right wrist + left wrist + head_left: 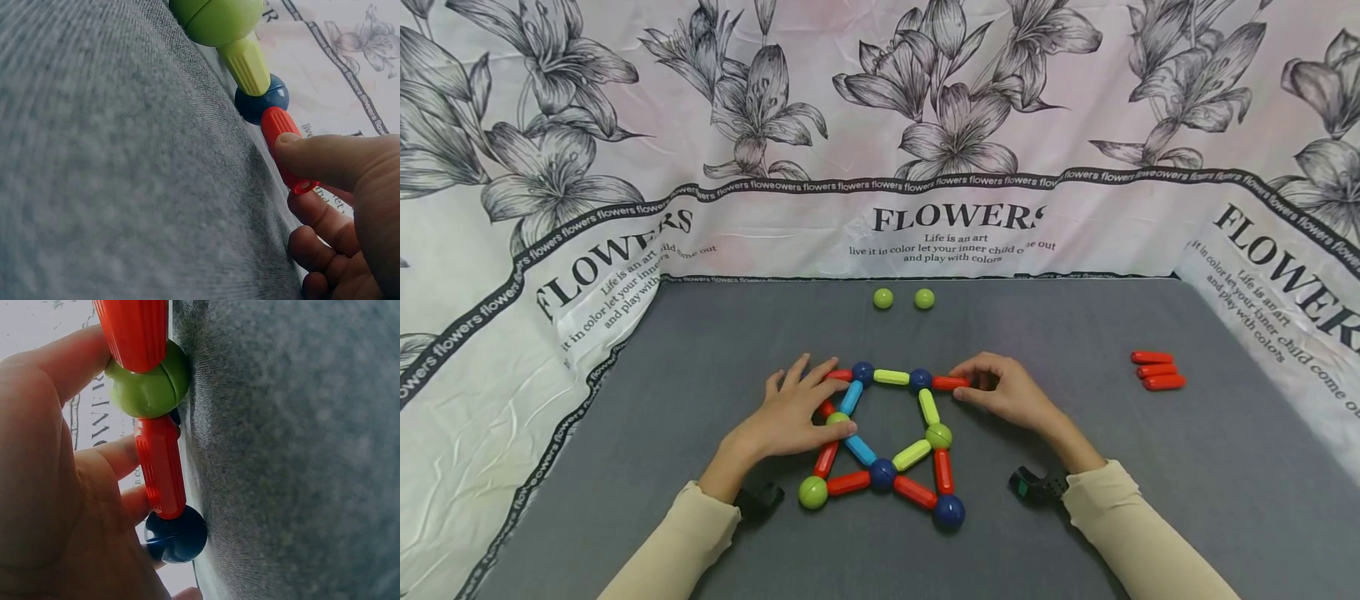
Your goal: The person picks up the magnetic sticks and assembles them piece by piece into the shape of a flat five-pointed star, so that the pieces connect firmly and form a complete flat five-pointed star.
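Note:
A flat frame of magnetic rods and balls (883, 475) lies mid-table, with blue and yellow-green rods round its middle and red rods outside. My right hand (1011, 392) pinches a red rod (950, 383) between thumb and fingers. One end of that rod meets a dark blue ball (275, 94); its other end is bare. Over the frame's left side my left hand (790, 412) lies with fingers spread. Its thumb rests at a green ball (150, 387), and its fingers reach behind a red rod (160, 465) toward a dark blue ball (178, 534).
Two loose green balls (903, 298) sit at the table's back edge, one marked ball (924, 299) being the right one. Several loose red rods (1159, 372) lie at the right. A flower-printed cloth (955, 225) rises behind the grey tabletop (700, 333).

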Motion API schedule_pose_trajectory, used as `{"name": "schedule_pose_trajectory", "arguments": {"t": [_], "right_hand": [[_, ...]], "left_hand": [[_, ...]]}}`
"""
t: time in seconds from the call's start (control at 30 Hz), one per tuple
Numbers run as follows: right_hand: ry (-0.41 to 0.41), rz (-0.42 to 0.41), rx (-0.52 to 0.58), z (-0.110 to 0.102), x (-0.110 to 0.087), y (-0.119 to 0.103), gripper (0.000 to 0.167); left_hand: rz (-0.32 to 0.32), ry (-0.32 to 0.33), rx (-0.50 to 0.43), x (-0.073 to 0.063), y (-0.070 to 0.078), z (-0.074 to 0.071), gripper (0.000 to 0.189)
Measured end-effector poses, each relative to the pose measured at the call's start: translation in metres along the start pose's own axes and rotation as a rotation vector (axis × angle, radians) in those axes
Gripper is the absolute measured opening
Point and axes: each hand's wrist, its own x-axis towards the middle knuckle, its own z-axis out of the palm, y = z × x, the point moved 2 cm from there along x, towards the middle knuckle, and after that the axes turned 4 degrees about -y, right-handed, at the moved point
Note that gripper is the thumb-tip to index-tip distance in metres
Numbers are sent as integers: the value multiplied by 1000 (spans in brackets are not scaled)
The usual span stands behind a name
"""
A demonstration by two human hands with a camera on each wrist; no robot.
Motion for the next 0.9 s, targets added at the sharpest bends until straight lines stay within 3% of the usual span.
{"name": "schedule_pose_trajectory", "arguments": {"t": [0.4, 0.57, 0.77, 0.9], "right_hand": [[37, 8, -26, 1, -3, -1, 27], [-12, -6, -15, -4, -4, -2, 34], [-99, 28, 10, -24, -8, 2, 38], [-14, 41, -72, -50, -16, 11, 34]], "left_hand": [[-7, -16, 6, 0, 3, -1, 69], [-11, -18, 10, 0, 3, -2, 69], [-6, -13, 10, -1, 2, -2, 69], [-4, -14, 11, -1, 2, -2, 69]]}}
